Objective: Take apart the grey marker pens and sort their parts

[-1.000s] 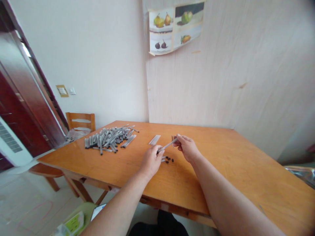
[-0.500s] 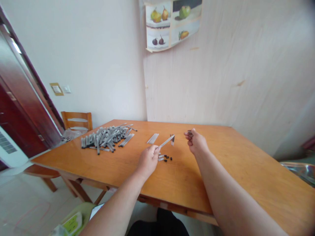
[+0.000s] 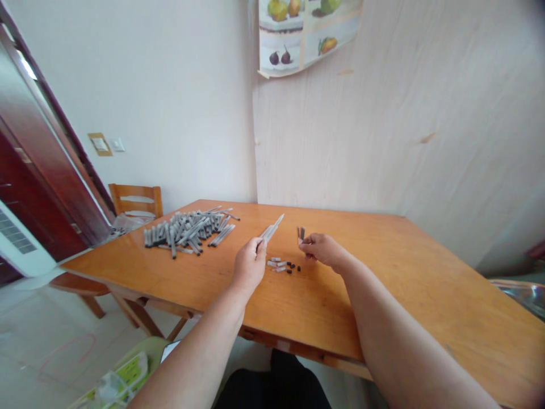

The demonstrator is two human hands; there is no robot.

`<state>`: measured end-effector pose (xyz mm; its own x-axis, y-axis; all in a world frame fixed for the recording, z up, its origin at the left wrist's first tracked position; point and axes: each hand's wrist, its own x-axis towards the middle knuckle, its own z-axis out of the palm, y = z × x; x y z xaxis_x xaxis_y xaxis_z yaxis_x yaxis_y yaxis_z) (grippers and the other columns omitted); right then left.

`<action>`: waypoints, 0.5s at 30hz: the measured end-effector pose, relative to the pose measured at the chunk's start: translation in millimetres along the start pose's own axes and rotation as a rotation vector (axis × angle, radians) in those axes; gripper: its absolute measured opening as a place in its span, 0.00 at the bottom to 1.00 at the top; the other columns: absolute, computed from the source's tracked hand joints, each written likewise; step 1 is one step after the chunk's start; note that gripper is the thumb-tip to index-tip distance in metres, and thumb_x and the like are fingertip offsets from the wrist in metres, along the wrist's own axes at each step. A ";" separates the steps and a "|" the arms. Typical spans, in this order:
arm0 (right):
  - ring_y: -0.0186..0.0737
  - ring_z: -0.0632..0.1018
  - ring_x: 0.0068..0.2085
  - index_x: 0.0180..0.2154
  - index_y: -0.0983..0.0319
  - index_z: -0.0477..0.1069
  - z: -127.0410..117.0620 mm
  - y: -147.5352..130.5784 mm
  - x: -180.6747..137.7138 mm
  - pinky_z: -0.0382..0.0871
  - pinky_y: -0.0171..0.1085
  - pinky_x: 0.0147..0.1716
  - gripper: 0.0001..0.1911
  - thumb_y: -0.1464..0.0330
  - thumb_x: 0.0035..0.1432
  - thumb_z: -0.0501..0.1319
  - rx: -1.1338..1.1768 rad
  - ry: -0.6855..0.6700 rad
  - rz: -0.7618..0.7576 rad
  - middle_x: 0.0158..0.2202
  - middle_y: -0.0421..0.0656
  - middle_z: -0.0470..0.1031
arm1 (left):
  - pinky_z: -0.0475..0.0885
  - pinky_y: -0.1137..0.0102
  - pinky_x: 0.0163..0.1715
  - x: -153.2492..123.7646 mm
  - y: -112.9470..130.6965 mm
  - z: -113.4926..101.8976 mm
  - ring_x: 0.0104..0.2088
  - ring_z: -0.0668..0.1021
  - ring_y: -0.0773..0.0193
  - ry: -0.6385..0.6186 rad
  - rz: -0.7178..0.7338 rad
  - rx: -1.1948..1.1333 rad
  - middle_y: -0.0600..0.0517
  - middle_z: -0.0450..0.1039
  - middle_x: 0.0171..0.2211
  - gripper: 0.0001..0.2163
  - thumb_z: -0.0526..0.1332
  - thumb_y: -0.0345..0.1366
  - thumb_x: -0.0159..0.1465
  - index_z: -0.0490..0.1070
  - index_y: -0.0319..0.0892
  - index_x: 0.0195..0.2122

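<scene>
My left hand (image 3: 250, 264) is closed around a slim translucent pen barrel (image 3: 277, 222), its pointed end tilted up and away. Behind that barrel, several clear barrels (image 3: 267, 232) lie side by side on the table, partly covered. My right hand (image 3: 321, 250) is closed, fingertips pinched at the near end of a few thin dark-and-clear pen refills (image 3: 302, 232); the exact grip is hidden by the fingers. Between the hands lie several small clear pieces (image 3: 279, 265) and several small black plugs (image 3: 292, 266).
A large heap of grey pens with black ends (image 3: 187, 230) covers the left part of the wooden table (image 3: 395, 284). A wooden chair (image 3: 136, 199) stands behind the left edge. A green basket (image 3: 123, 378) sits below, by my left forearm.
My right hand has moved left and down to the dark refills. My left hand has turned the barrel from pointing right to pointing more steeply away. The view has tilted slightly down.
</scene>
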<state>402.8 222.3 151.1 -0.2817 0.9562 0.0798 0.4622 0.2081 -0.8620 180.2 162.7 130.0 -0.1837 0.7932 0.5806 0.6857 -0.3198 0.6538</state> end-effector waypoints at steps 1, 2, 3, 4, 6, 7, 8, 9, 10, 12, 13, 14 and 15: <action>0.31 0.69 0.21 0.28 0.64 0.72 1.1 1.7 -0.2 0.59 0.31 0.22 0.08 0.65 0.51 0.63 -0.066 -0.009 -0.023 0.20 0.40 0.72 | 0.64 0.72 0.30 0.0 0.0 -0.1 0.30 0.74 0.63 -0.001 0.000 -0.001 0.50 0.75 0.29 0.13 0.52 0.44 0.66 0.72 0.43 0.37; 0.32 0.70 0.22 0.29 0.64 0.73 2.4 3.2 -0.4 0.59 0.31 0.23 0.08 0.65 0.51 0.62 -0.129 -0.013 -0.047 0.20 0.40 0.72 | 0.63 0.72 0.30 0.0 0.1 -0.1 0.30 0.74 0.63 -0.001 0.001 0.000 0.50 0.75 0.30 0.13 0.52 0.44 0.66 0.71 0.43 0.37; 0.33 0.70 0.23 0.31 0.64 0.74 3.9 4.2 -0.5 0.60 0.32 0.25 0.08 0.66 0.51 0.62 -0.183 -0.022 -0.073 0.21 0.40 0.72 | 0.63 0.72 0.30 0.0 0.2 0.1 0.30 0.74 0.63 0.000 0.002 0.003 0.50 0.75 0.30 0.13 0.52 0.44 0.66 0.72 0.43 0.37; 0.33 0.71 0.24 0.32 0.64 0.75 5.5 4.7 -0.7 0.61 0.32 0.26 0.08 0.66 0.52 0.62 -0.227 -0.040 -0.100 0.22 0.40 0.73 | 0.63 0.72 0.29 -0.1 0.3 0.3 0.30 0.74 0.64 0.001 0.003 0.006 0.50 0.75 0.30 0.13 0.52 0.44 0.66 0.72 0.42 0.36; 0.34 0.72 0.27 0.34 0.63 0.77 8.6 4.2 -1.5 0.62 0.33 0.29 0.09 0.66 0.53 0.60 -0.278 -0.094 -0.157 0.24 0.41 0.75 | 0.63 0.72 0.29 -0.2 0.5 0.7 0.30 0.74 0.64 0.005 0.001 0.010 0.50 0.75 0.30 0.14 0.51 0.44 0.66 0.72 0.42 0.36; 0.34 0.72 0.28 0.33 0.63 0.77 9.8 3.4 -2.1 0.62 0.33 0.30 0.09 0.66 0.54 0.59 -0.290 -0.127 -0.186 0.25 0.41 0.75 | 0.63 0.72 0.29 -0.3 0.5 0.9 0.30 0.74 0.64 0.005 -0.001 0.011 0.50 0.75 0.30 0.14 0.51 0.44 0.66 0.72 0.42 0.36; 0.34 0.72 0.28 0.32 0.63 0.77 10.8 2.5 -2.8 0.62 0.33 0.31 0.10 0.66 0.55 0.58 -0.297 -0.159 -0.210 0.26 0.41 0.76 | 0.63 0.72 0.29 -0.4 0.5 1.1 0.30 0.74 0.64 0.006 -0.003 0.012 0.50 0.75 0.30 0.14 0.51 0.45 0.66 0.72 0.42 0.36; 0.35 0.73 0.29 0.31 0.63 0.77 11.6 1.7 -3.4 0.62 0.32 0.31 0.11 0.66 0.55 0.57 -0.304 -0.180 -0.221 0.26 0.41 0.76 | 0.63 0.72 0.29 -0.4 0.4 1.2 0.30 0.74 0.64 0.007 -0.007 0.011 0.50 0.75 0.30 0.14 0.51 0.45 0.66 0.72 0.42 0.36; 0.35 0.73 0.29 0.30 0.63 0.76 12.1 1.0 -3.9 0.62 0.32 0.31 0.11 0.67 0.56 0.56 -0.313 -0.185 -0.218 0.26 0.41 0.76 | 0.64 0.72 0.29 -0.4 0.1 1.3 0.30 0.74 0.64 0.006 -0.010 0.009 0.50 0.75 0.30 0.14 0.51 0.45 0.66 0.72 0.42 0.37; 0.35 0.72 0.29 0.28 0.64 0.75 12.8 0.6 -4.5 0.61 0.32 0.29 0.11 0.67 0.55 0.56 -0.343 -0.165 -0.185 0.25 0.41 0.75 | 0.64 0.72 0.30 -0.5 -0.6 1.6 0.30 0.75 0.64 0.002 -0.021 0.004 0.50 0.75 0.30 0.14 0.52 0.45 0.66 0.72 0.42 0.37; 0.35 0.72 0.28 0.27 0.64 0.75 13.2 0.6 -4.7 0.61 0.32 0.28 0.10 0.67 0.54 0.57 -0.358 -0.151 -0.167 0.25 0.41 0.75 | 0.64 0.72 0.30 -0.5 -1.0 1.7 0.31 0.75 0.63 -0.001 -0.026 -0.001 0.50 0.75 0.30 0.14 0.52 0.45 0.66 0.72 0.42 0.37; 0.35 0.72 0.28 0.26 0.64 0.74 13.6 0.7 -4.8 0.60 0.32 0.28 0.10 0.67 0.54 0.57 -0.371 -0.143 -0.156 0.24 0.41 0.75 | 0.65 0.72 0.30 -0.5 -1.4 1.9 0.31 0.75 0.63 -0.004 -0.031 -0.007 0.50 0.75 0.30 0.14 0.52 0.46 0.66 0.72 0.42 0.38; 0.34 0.71 0.27 0.26 0.64 0.74 14.0 0.7 -4.9 0.59 0.32 0.27 0.10 0.68 0.53 0.57 -0.382 -0.142 -0.152 0.24 0.41 0.74 | 0.65 0.71 0.30 -0.6 -1.8 2.2 0.31 0.75 0.63 -0.009 -0.034 -0.016 0.50 0.75 0.30 0.14 0.52 0.46 0.66 0.72 0.43 0.38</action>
<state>392.7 214.9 143.1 -0.4711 0.8765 0.0995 0.6769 0.4314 -0.5964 180.7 164.0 127.5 -0.2008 0.8082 0.5536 0.6678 -0.3005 0.6810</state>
